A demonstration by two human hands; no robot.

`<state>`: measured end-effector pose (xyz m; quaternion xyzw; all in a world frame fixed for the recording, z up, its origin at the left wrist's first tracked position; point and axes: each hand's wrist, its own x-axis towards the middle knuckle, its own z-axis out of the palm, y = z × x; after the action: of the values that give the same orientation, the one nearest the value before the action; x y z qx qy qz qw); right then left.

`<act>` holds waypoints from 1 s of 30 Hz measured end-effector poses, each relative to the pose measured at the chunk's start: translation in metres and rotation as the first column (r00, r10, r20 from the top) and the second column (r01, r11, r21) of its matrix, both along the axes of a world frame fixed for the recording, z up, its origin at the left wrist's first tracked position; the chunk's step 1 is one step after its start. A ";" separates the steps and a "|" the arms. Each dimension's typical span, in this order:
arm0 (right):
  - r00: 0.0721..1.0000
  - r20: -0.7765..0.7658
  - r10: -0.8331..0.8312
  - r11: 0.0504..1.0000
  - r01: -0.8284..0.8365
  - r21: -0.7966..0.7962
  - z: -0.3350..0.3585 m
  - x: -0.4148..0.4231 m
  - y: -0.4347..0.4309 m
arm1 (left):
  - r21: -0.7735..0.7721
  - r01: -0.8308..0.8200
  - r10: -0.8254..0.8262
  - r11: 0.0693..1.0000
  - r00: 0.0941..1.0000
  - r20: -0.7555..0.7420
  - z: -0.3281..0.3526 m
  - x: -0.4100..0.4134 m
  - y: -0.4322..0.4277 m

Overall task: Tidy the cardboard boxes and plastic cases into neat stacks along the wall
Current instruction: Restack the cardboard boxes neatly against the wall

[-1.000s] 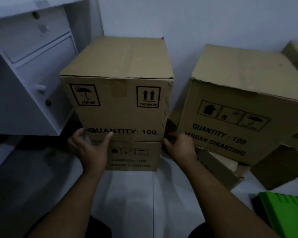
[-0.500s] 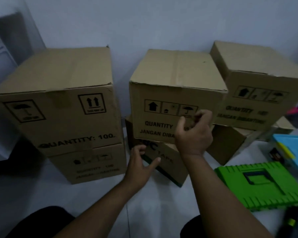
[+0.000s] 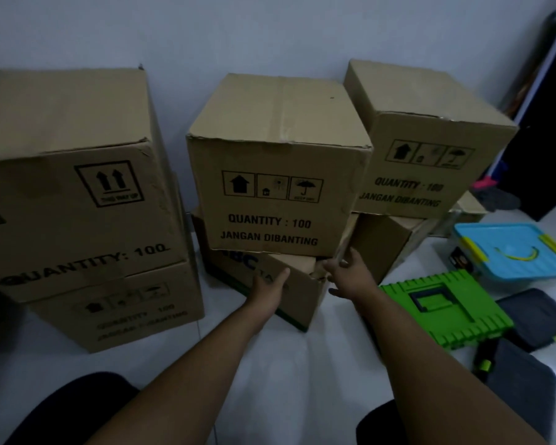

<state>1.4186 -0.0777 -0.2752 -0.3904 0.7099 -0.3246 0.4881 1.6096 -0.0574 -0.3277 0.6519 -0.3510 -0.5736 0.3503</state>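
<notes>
At frame centre, the left hand (image 3: 268, 289) lay flat, fingers straight, on the skewed lower box (image 3: 302, 300) beneath the middle cardboard box (image 3: 276, 194). The right hand (image 3: 347, 273) was spread open at that upper box's lower right corner. A two-box stack (image 3: 77, 203) stood at left against the wall (image 3: 238, 33). A green plastic case (image 3: 443, 311) lay at lower right on the floor (image 3: 318, 354).

Both arms stretch forward; left hand (image 3: 268, 286) lies flat, right hand (image 3: 347, 273) has fingers spread.
</notes>
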 end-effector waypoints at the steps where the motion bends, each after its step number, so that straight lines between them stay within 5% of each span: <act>1: 0.999 0.035 0.014 1.000 -0.014 0.016 -0.003 0.000 0.000 | 0.013 -0.004 0.004 1.000 1.000 -0.001 0.000 -0.004 -0.003; 7: 0.993 -0.051 0.109 0.992 -0.106 0.070 -0.005 0.014 -0.001 | 0.007 -0.056 0.056 0.998 0.998 -0.002 0.006 -0.016 -0.011; 13: 0.955 0.127 0.268 0.949 -0.285 0.137 0.027 0.046 0.018 | 0.012 -0.109 0.108 0.994 0.994 0.026 0.010 0.019 -0.002; 16: 0.950 -0.051 0.308 0.945 -0.300 0.129 0.030 0.052 0.013 | -0.026 -0.223 0.224 0.974 0.970 0.090 0.013 0.044 -0.001; 19: 0.924 -0.355 0.143 0.972 -0.198 -0.125 0.034 0.052 0.003 | -0.144 -0.390 0.408 0.910 0.902 0.138 0.020 0.068 -0.006; 23: 0.958 -0.276 0.079 0.851 -0.209 -0.482 0.042 0.055 -0.011 | -0.221 -0.427 0.452 0.877 0.889 0.072 0.027 0.084 -0.014; 30: 0.951 -0.301 0.064 0.808 -0.226 -0.543 0.042 0.041 -0.028 | -0.270 -0.407 0.438 0.873 0.896 0.065 0.040 0.086 -0.020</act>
<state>1.4595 -0.1053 -0.2330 -0.6125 0.6069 -0.4277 0.2712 1.6951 -0.0774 -0.2877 0.6981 -0.2902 -0.3925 0.5239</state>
